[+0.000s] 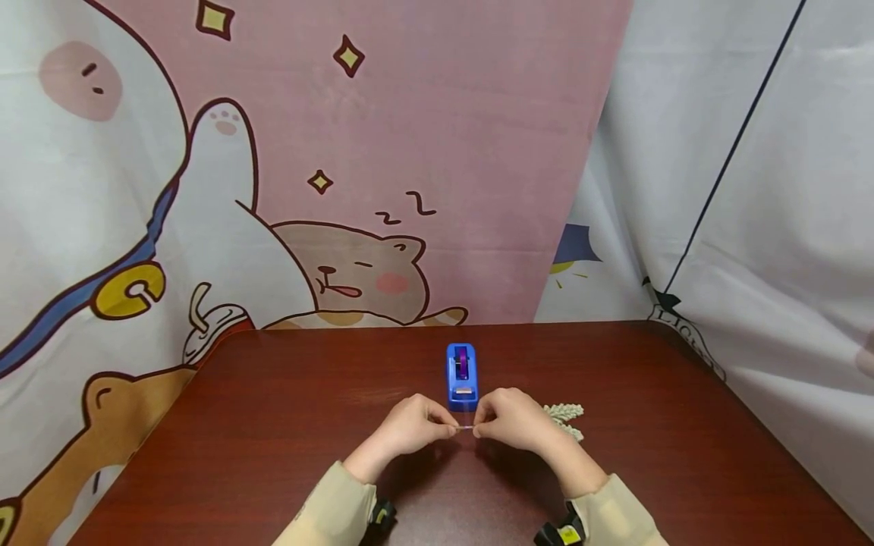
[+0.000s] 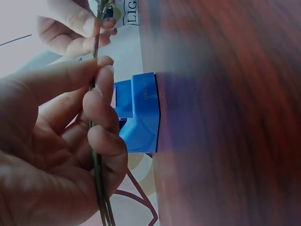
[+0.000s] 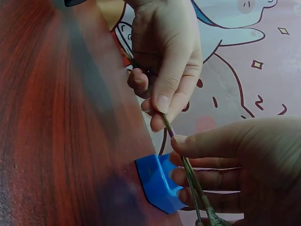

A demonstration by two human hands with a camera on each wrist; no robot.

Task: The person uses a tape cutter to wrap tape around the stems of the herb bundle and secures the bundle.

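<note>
Blue tape dispenser [image 1: 462,377] blocks way straight ahead of left hand [image 1: 416,425] and right hand [image 1: 512,419]. Stems [image 2: 100,183] bridge narrow gap between hands. Pale spikes [image 1: 565,412] crowd right hand's outer side. Wide passage over tabletop [image 1: 683,425] farther out, both sides; cloth backdrop [image 1: 478,152] bounds far edge.

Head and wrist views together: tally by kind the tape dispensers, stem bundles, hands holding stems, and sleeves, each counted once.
Blue tape dispenser: 1
Stem bundle: 1 (single stems too overlapped to count)
Hands holding it: 2, left hand and right hand
Pale sleeves: 2, left sleeve and right sleeve
Total: 6
</note>
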